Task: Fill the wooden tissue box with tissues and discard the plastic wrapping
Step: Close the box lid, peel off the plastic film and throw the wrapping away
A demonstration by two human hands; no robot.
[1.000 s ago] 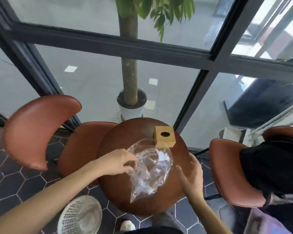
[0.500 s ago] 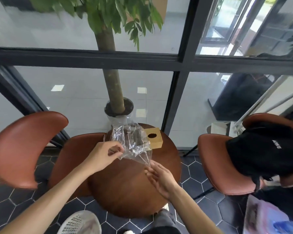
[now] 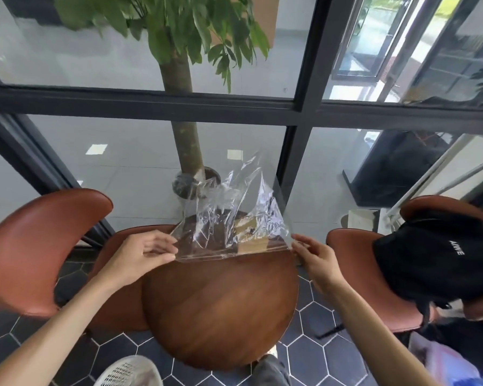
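A clear, crinkled plastic wrapping (image 3: 232,215) is stretched flat in the air above the far half of the round wooden table (image 3: 221,310). My left hand (image 3: 140,254) pinches its lower left corner. My right hand (image 3: 314,257) pinches its lower right corner. The wooden tissue box (image 3: 251,240) stands on the table behind the wrapping and shows only dimly through the plastic. No tissues can be made out.
A brown chair (image 3: 31,246) stands to the left and another (image 3: 360,274) to the right, the latter carrying a black backpack (image 3: 435,254). A white mesh bin (image 3: 129,371) sits on the floor at lower left. A potted tree (image 3: 184,135) stands behind the glass.
The wrapping has been lifted off the table and spread wide. My right hand has taken hold of its right corner and moved rightward. The view has tilted up.
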